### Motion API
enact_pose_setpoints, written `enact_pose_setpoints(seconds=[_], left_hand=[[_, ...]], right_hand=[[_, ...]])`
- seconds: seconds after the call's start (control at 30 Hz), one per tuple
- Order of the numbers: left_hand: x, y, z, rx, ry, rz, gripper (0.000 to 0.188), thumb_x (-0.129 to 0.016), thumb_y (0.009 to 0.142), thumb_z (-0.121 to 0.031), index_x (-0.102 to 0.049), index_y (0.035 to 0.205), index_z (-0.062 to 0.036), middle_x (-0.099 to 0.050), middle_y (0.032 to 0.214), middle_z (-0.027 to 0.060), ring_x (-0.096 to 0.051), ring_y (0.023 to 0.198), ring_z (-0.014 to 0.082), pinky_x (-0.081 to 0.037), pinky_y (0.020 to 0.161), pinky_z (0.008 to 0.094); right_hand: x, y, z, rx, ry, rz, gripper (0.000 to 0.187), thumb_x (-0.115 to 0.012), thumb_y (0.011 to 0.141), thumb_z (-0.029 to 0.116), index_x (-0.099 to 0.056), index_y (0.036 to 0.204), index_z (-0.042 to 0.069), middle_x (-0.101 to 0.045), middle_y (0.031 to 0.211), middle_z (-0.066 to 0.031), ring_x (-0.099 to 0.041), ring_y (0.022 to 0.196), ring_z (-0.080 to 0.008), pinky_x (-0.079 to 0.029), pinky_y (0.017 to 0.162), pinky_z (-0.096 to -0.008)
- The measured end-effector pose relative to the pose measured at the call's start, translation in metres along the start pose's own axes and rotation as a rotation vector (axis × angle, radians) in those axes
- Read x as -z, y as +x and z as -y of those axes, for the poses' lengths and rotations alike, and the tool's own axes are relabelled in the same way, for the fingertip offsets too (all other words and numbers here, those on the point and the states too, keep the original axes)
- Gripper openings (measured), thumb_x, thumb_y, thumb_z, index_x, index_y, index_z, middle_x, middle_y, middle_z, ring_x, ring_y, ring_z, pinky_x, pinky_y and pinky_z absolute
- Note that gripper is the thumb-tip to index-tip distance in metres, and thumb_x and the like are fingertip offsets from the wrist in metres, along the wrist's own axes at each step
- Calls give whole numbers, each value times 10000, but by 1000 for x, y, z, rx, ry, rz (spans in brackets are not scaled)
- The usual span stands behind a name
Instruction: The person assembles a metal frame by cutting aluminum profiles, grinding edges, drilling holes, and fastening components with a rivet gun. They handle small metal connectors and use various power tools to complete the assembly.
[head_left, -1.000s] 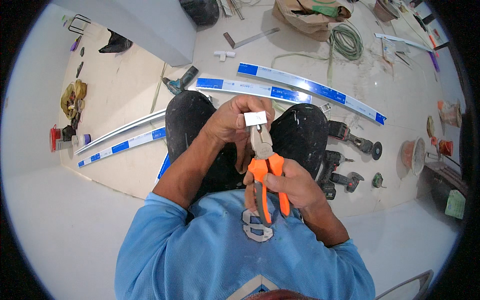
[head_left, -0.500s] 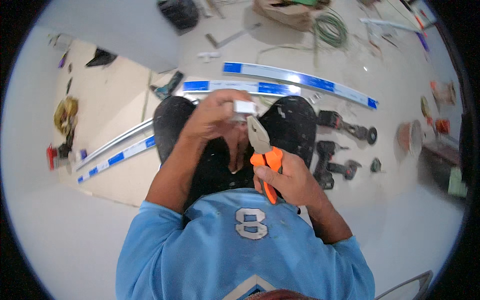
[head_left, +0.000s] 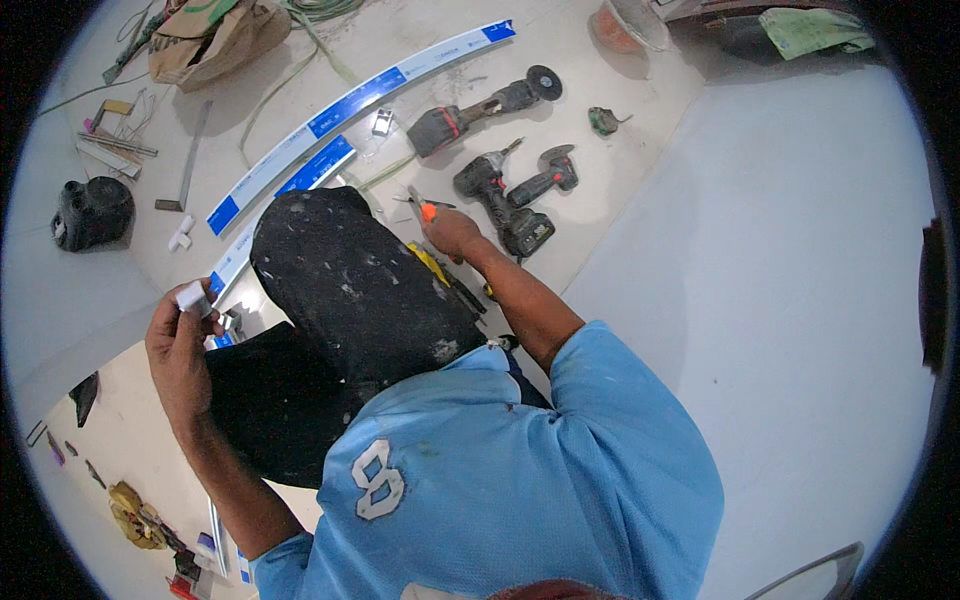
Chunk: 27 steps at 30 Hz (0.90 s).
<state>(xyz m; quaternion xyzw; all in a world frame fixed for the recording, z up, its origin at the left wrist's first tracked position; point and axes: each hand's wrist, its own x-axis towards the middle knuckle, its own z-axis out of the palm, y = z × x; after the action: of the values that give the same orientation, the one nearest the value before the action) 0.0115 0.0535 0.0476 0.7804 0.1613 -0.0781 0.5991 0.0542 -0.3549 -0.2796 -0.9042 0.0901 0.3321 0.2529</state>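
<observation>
My left hand (head_left: 178, 345) is closed around a small white, box-shaped piece (head_left: 193, 297), held up beyond my left knee. Down by the floor, right of my thigh, my right hand (head_left: 456, 236) grips pliers with orange handles (head_left: 429, 212). Their metal jaws point away from me, and most of the grips is hidden in the fist. Close to that hand lie a yellow-and-black tool (head_left: 432, 264) and a cordless drill (head_left: 500, 205).
A long-necked cordless grinder (head_left: 480, 110) and a small cordless tool (head_left: 545, 178) lie to the right. Blue-and-white metal rails (head_left: 365, 97) cross the floor ahead. A brown bag (head_left: 215, 45), a dark container (head_left: 92, 213) and a metal square (head_left: 187, 165) sit farther left. A wall (head_left: 770, 300) stands at right.
My head and body have turned right. My right hand has carried the pliers from my lap to the floor at my right; my left hand has moved away leftward, still holding the white piece.
</observation>
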Motion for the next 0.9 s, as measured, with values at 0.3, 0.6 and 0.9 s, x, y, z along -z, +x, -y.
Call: enact_pose_setpoints(seconds=[0.3, 0.6, 0.9], left_hand=[[-13, 20, -17, -97, -163, -189, 202, -757, 1003, -155, -700, 1160, -42, -706, 938, 46, -660, 814, 130, -542, 747, 281], [-37, 24, -53, -152, -487, 16, 255, -670, 1070, -115, -754, 1261, 31, -748, 1006, 83, -655, 794, 121, -563, 717, 256], [-26, 10, -38, -375, -464, 300, 316, -667, 1069, -126, -738, 1336, 27, -682, 1089, 80, -632, 840, 133, -529, 653, 281]], right_hand=[[126, -94, 74, 340, 691, 33, 380, -777, 961, 276, -702, 1218, 6, -775, 1004, -86, -755, 872, -206, -596, 721, -394], [227, -215, 210, 684, 74, 110, 403, -698, 1033, 231, -596, 1350, 4, -722, 970, -260, -757, 942, -361, -565, 834, -467], [185, -202, 206, 750, 563, 783, 492, -729, 1057, 332, -618, 1370, -31, -740, 1108, -83, -729, 1024, -183, -586, 956, -367]])
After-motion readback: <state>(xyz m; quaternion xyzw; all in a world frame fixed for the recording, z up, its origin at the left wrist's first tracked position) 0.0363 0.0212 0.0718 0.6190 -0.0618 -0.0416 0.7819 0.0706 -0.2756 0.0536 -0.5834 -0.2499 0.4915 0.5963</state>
